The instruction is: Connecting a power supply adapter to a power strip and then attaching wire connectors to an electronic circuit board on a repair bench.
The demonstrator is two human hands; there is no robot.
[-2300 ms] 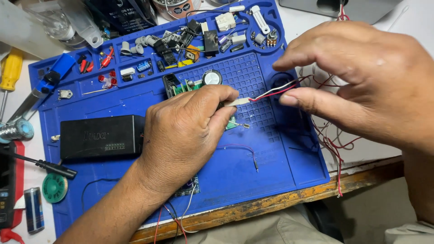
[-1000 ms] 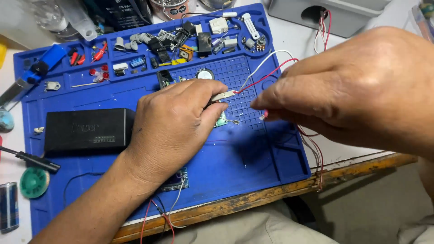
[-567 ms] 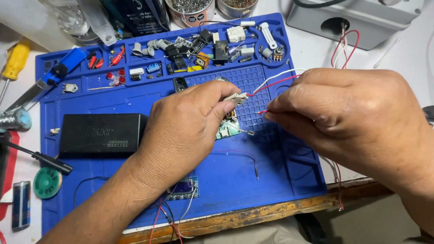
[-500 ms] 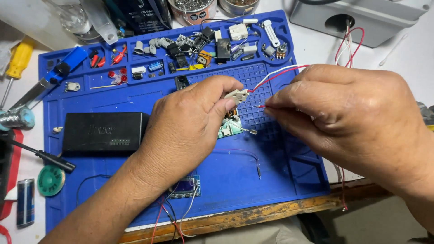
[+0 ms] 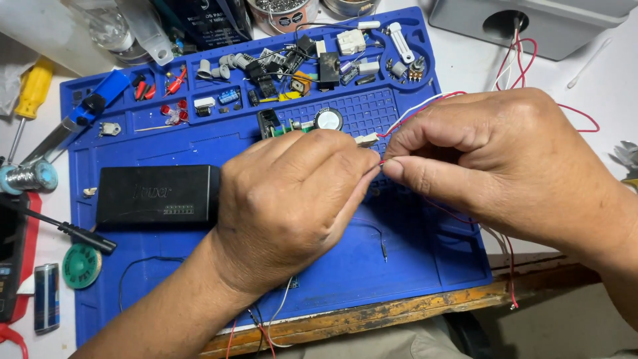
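Blue work mat [image 5: 199, 279] is landmark, covering bench. Right hand [image 5: 505, 166] over mat's right half, fingertips pinching red wire [image 5: 425, 110]. Left hand [image 5: 292, 199] over mat centre, fingertips closed on small white connector [image 5: 366, 139], touching right fingertips. Green circuit board [image 5: 292, 126] just beyond left knuckles. Black box [image 5: 158, 196] left of left hand.
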